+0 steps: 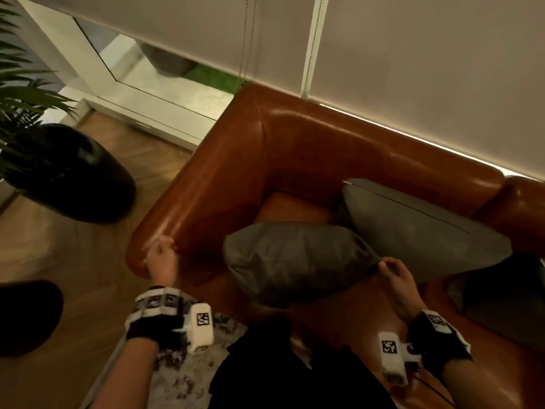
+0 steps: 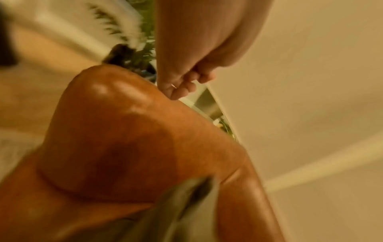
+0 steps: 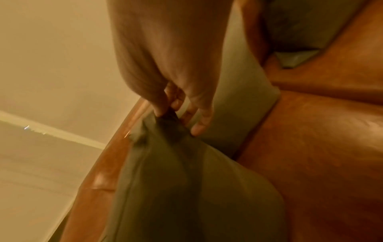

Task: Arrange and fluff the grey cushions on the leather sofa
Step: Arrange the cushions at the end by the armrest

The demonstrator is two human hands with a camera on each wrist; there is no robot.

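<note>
A brown leather sofa (image 1: 309, 149) filled the middle of the head view, its rounded left armrest (image 1: 188, 202) running toward the camera. Against the backrest leaned a large grey cushion (image 1: 418, 228), zip seam along its upper edge. In front of it a second grey cushion (image 1: 292, 261) lay plump and creased on the seat, between the two hands. A third, darker cushion (image 1: 501, 302) sat at the right, cut off by the frame edge.

The right hand (image 1: 395, 278) was at the front cushion's right corner. In the right wrist view its fingers (image 3: 159, 106) were pinched together on a gathered peak of the grey fabric (image 3: 165, 124), thumb and forefinger closed tight on it, the other fingers curled just beside.

The left hand (image 1: 160, 258) was apart from that cushion, over the front end of the armrest. Its fingers (image 2: 182, 91) were loosely curled and held nothing; whether they touched the leather was hard to tell through the blur.

To the left stood a black round planter (image 1: 73, 175) on a wooden floor (image 1: 73, 261), with palm fronds (image 1: 20, 93) above it. Pale roller blinds (image 1: 413, 69) hung behind the sofa, bead chains (image 1: 246, 39) dangling. A patterned rug (image 1: 188, 370) showed under the left forearm. Both wrist views were soft with motion blur, and a dark shape at the left edge of the head view could not be made out.
</note>
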